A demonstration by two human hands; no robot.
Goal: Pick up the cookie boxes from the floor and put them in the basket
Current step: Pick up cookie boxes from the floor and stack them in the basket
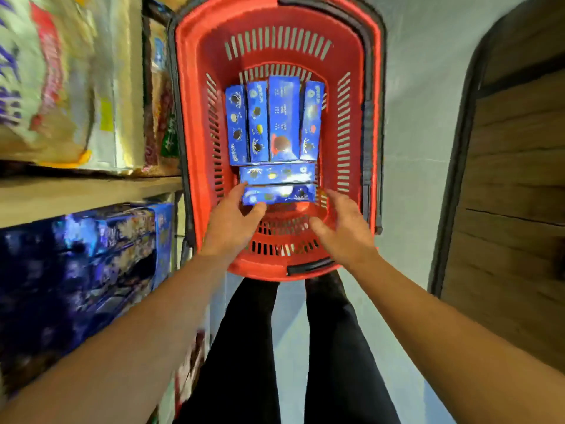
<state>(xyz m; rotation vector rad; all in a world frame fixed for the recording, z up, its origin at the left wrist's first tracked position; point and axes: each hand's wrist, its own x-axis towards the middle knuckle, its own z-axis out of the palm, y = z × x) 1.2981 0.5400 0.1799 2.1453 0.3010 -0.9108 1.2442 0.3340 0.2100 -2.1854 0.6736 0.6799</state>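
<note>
A red plastic basket (195,87) stands on the floor ahead of me. Several blue cookie boxes lie inside: a row lengthwise (282,117) at the far part and two crosswise in front, one (276,173) behind the nearest (279,194). My left hand (234,221) reaches into the basket, its thumb and fingers touching the left end of the nearest box. My right hand (344,223) hovers over the basket's near right side with fingers spread, holding nothing and just clear of that box.
Shelves (91,188) on the left carry packaged goods and blue cartons (82,270). A wooden panel with a dark frame (513,179) rises on the right. Pale floor (412,117) runs beside the basket. My legs in black trousers (336,347) show below.
</note>
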